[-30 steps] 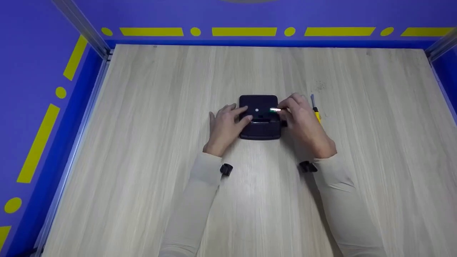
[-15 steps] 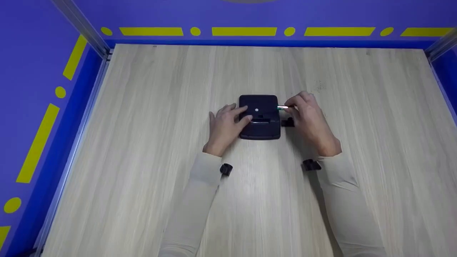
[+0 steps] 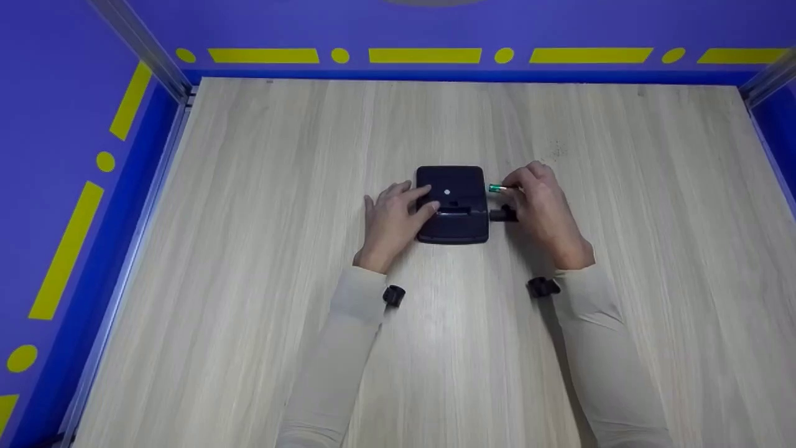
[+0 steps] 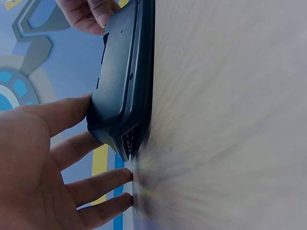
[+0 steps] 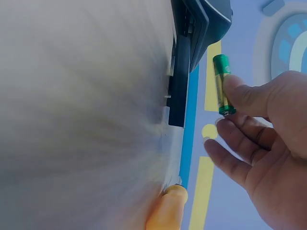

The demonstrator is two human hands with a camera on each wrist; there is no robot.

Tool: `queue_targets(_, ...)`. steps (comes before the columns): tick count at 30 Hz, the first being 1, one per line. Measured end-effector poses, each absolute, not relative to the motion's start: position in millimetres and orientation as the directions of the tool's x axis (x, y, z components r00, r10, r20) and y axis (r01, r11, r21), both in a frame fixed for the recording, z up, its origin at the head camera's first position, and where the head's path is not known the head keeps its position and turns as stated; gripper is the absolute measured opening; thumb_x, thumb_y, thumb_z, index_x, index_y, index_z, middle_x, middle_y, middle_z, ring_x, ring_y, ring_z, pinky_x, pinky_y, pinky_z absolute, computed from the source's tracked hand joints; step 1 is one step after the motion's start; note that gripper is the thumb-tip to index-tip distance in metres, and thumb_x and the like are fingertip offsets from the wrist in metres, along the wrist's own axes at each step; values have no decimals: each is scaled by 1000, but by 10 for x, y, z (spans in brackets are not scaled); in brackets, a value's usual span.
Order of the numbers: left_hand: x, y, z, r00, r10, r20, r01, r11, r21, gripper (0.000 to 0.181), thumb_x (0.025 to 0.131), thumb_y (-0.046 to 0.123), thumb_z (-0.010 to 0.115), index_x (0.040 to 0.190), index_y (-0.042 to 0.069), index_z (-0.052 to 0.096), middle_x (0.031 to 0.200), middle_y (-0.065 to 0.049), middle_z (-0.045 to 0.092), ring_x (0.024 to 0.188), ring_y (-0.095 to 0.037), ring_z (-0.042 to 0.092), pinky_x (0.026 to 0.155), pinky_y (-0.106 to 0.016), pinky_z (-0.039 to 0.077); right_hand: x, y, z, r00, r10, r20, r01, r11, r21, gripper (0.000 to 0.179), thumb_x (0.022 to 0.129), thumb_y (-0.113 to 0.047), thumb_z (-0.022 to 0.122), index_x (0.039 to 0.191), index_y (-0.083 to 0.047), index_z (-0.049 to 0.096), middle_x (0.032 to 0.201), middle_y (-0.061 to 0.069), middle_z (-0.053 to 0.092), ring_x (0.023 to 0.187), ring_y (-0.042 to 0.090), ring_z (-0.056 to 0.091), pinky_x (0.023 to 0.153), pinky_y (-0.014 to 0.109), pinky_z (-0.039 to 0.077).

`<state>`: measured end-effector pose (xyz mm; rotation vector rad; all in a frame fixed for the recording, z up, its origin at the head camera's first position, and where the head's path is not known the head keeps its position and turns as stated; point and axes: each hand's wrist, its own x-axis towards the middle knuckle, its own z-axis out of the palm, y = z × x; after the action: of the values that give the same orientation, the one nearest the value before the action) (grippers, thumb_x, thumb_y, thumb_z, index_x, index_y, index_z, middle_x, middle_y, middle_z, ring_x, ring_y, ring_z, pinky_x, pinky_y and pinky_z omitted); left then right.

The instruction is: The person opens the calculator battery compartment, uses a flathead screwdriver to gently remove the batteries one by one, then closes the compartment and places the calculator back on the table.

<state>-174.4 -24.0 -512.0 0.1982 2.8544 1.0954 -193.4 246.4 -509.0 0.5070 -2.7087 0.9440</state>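
To the left of the hands stands a blue wall with yellow bars and dots. A metal post joins it to a far wall, beyond both hands, which repeats the pattern. Under the hands spreads a pale wood-grain table, with dark specks beyond the right hand.

The left hand lies with fingers spread, its thumb and forefinger resting on a black case, other fingertips on the table. The case sits between the hands, lying flat: squarish, rounded at the corners, with a small white dot and a narrow slot. A black strip is just beside its right-hand edge, near the right hand; whether they join, I cannot tell. Above the strip, the right hand pinches a small battery, green at both ends with a gold middle. Near that hand, an orange-yellow handle shows in the right wrist view.
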Motion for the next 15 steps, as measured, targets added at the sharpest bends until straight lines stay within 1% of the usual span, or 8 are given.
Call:
queue_targets(4, -1741, -252, -5120, -988, 150, -30, 91, 736, 671, 48, 105, 45, 66, 146, 19, 67, 157, -16, 53, 151, -35, 41, 122, -75, 8, -1944, 2473, -5091, -931, -230, 283, -357, 738, -573, 4, 98, 8, 71, 99, 7, 68, 99, 20, 62, 101, 39, 58, 88, 50, 49)
queue_targets(8, -1741, -256, -5118, -988, 152, -36, 89, 735, 672, 48, 105, 45, 66, 146, 19, 67, 157, -16, 53, 151, -34, 41, 122, -74, 7, -1947, 2487, -5091, -943, -224, 246, -329, 738, -590, 3, 99, 5, 71, 101, 7, 69, 99, 20, 62, 101, 39, 58, 88, 50, 49)
queue_targets(15, -1749, -237, -5104, -987, 159, -26, 100, 733, 673, 48, 105, 44, 66, 146, 19, 67, 157, -15, 53, 151, -34, 41, 121, -75, 9, -1965, 2528, -5069, -949, -227, 220, -315, 728, -609, 4, 100, 5, 70, 103, 6, 71, 102, 20, 63, 105, 37, 59, 91, 48, 50)
